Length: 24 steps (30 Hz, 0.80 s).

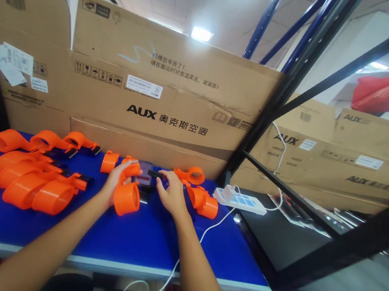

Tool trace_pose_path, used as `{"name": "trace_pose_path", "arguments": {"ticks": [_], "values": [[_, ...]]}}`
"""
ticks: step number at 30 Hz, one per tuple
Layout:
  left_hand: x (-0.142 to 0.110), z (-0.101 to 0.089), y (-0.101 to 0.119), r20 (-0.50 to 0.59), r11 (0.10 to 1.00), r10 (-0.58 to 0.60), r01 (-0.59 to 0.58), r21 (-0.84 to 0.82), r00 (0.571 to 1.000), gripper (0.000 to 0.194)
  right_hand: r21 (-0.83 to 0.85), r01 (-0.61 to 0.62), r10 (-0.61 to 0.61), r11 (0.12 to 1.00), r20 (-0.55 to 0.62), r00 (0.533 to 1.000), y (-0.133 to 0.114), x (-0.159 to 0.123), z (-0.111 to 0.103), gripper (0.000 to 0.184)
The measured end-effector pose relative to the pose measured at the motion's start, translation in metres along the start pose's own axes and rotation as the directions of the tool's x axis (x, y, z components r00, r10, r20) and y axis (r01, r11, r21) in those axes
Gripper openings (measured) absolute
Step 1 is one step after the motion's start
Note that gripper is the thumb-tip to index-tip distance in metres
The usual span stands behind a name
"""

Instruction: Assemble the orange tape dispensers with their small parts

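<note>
Holding an orange dispenser and a black piece over the bench
Your left hand grips the dispenser, your right hand pinches the piece; best keep both steady.

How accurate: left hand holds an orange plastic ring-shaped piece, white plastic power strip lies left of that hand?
Wrong side: head view shows the white plastic power strip right of the right hand. Left hand does hold the orange plastic ring-shaped piece.
</note>
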<state>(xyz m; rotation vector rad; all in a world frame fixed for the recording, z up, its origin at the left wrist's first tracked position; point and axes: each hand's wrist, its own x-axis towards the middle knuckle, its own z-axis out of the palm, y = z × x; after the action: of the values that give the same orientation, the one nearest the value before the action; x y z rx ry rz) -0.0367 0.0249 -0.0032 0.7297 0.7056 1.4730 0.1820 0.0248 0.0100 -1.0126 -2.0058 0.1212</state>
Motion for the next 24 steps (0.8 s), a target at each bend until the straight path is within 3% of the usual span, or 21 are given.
{"name": "trace_pose_path", "arguments": {"ticks": [6, 13, 24], "values": [[0.000, -0.001, 0.008, -0.002, 0.995, -0.015, 0.015, -0.098, 1.000, 0.033, -0.159, 0.044, -0.004, 0.986, 0.243, 0.970, 0.010, -0.004, 0.000, 0.019], [-0.001, 0.000, 0.003, 0.028, 0.990, -0.061, 0.064, -0.124, 0.998, 0.032, -0.202, 0.028, 0.037, 0.979, 0.313, 0.949, 0.003, -0.009, 0.009, 0.018], [0.000, 0.000, 0.004, 0.042, 0.996, -0.044, 0.047, -0.072, 0.998, 0.029, -0.189, 0.017, 0.054, 0.982, 0.366, 0.929, -0.006, -0.011, 0.015, 0.021]]}}
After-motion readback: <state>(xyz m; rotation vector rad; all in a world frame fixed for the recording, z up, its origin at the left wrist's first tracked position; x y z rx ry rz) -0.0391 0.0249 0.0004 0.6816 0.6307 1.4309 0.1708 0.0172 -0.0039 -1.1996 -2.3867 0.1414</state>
